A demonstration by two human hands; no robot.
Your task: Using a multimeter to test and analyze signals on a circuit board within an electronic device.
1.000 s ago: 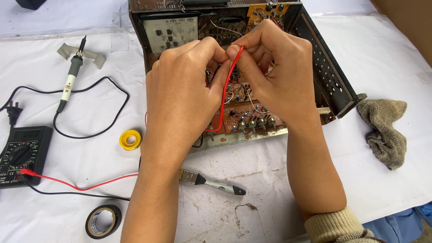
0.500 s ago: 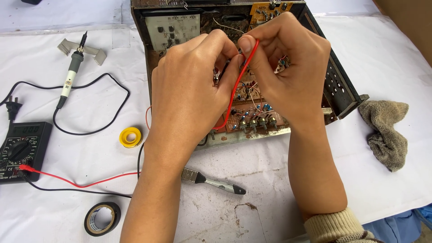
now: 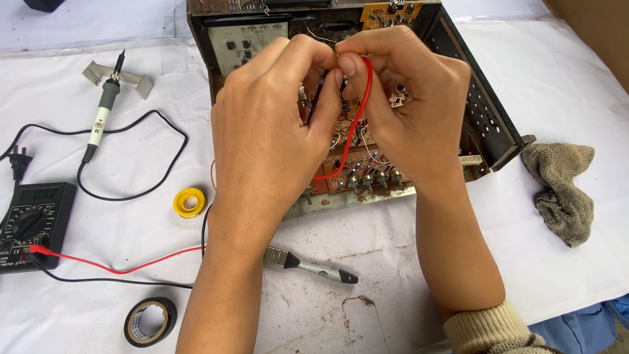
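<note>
Above the open metal case [image 3: 488,124], at about twelve o'clock in the head view, both hands meet over the brown circuit board [image 3: 357,164]. The left hand [image 3: 272,141] and the right hand [image 3: 416,108] pinch a red wire [image 3: 357,121] between fingertips; the grip of each is narrow and closed on it, and a dark lead or probe seems to sit by the left fingers. The wire curves down from the fingertips toward the board's front row of knobs.

At nine o'clock lie a soldering iron [image 3: 101,118] with its black cord, a multimeter [image 3: 29,223] with red and black leads, and a yellow tape roll [image 3: 190,202]. At seven o'clock sits a black tape roll [image 3: 149,321]; at six, a small brush [image 3: 311,265]. A grey rag [image 3: 563,187] lies at three o'clock.

Judging from this, a tug on the thin wire could snap it or pull a joint loose, and a stray bare end might touch neighbouring parts.

The hands cover the wire's upper end and much of the board, so what the wire joins to cannot be told. The case's far edge is cut off.
</note>
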